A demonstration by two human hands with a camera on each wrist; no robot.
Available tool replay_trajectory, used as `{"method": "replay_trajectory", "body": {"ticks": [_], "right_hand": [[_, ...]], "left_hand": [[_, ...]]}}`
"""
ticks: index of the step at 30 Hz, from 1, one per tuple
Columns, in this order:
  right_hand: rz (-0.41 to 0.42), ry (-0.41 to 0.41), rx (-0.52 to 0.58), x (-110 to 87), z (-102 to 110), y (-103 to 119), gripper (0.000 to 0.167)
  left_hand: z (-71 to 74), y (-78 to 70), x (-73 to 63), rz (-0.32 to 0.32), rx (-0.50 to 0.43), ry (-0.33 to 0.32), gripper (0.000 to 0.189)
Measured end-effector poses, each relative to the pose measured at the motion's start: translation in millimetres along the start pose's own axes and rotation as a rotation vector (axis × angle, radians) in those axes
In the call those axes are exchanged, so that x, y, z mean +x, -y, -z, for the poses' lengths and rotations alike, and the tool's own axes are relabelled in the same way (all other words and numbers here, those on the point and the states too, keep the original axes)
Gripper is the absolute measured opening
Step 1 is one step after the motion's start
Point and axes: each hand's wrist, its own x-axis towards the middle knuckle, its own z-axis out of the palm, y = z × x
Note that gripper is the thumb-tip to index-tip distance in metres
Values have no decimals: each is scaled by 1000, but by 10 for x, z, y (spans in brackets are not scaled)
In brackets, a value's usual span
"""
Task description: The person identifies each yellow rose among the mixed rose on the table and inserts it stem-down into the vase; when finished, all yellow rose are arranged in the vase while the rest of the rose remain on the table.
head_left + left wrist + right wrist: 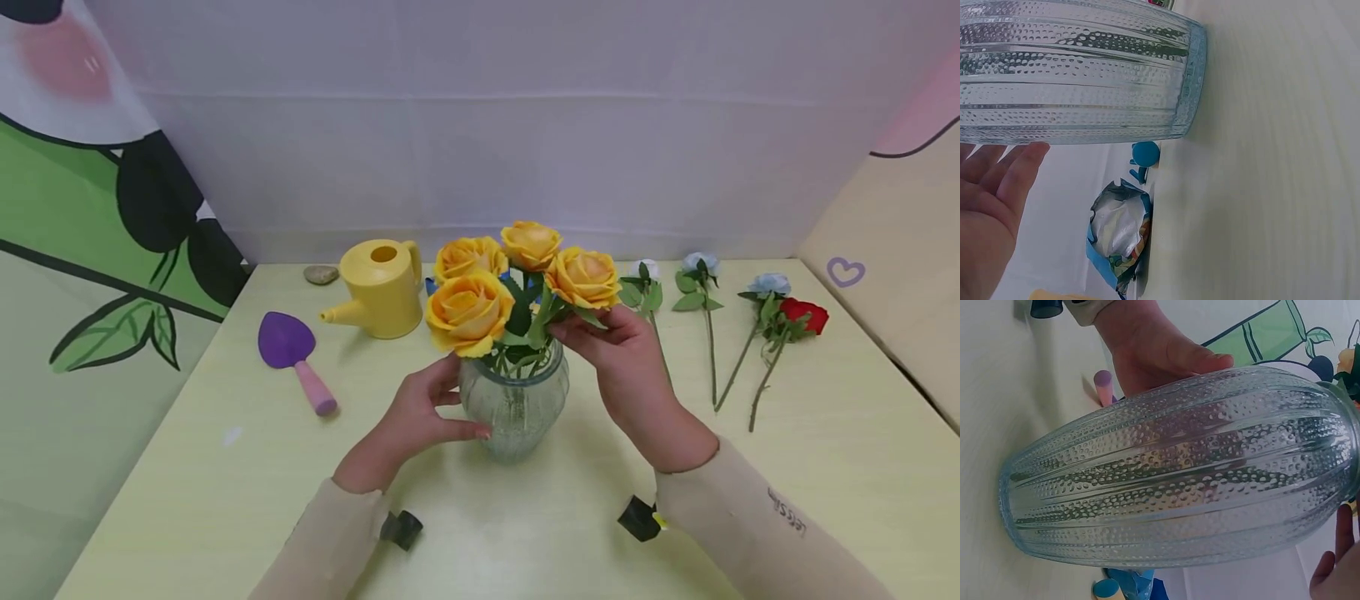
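Note:
A ribbed, dimpled clear glass vase (517, 408) stands upright on the table with several yellow roses in its mouth. My left hand (416, 417) holds the vase's left side, thumb at the front and fingers behind. In the right wrist view the left thumb lies along the glass (1179, 469). Above the rim on the right, my right hand (633, 375) pinches the right-hand yellow rose (585, 277) just below its bloom, among the green leaves. The fingertips there are partly hidden by leaves. Another yellow rose (471, 312) leans over the rim at front left.
Left of the vase are a yellow watering can (382, 287), a purple trowel (287, 340) with pink handle, and a stone (321, 274). On the right lie pale blue roses (770, 284) and a red rose (804, 317). A blue foil bag (1119, 225) sits behind the vase.

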Motion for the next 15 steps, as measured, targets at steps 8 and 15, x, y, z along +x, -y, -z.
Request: {"method": "replay_trajectory", "body": {"ticks": [8,15], "right_hand": [[9,14,5,-25,21,-4,43],[0,5,-4,-55,89,-5,46]], "left_hand": [[1,11,17,-4,-2,3,82],[12,-1,17,19,11,-3,77]]}}
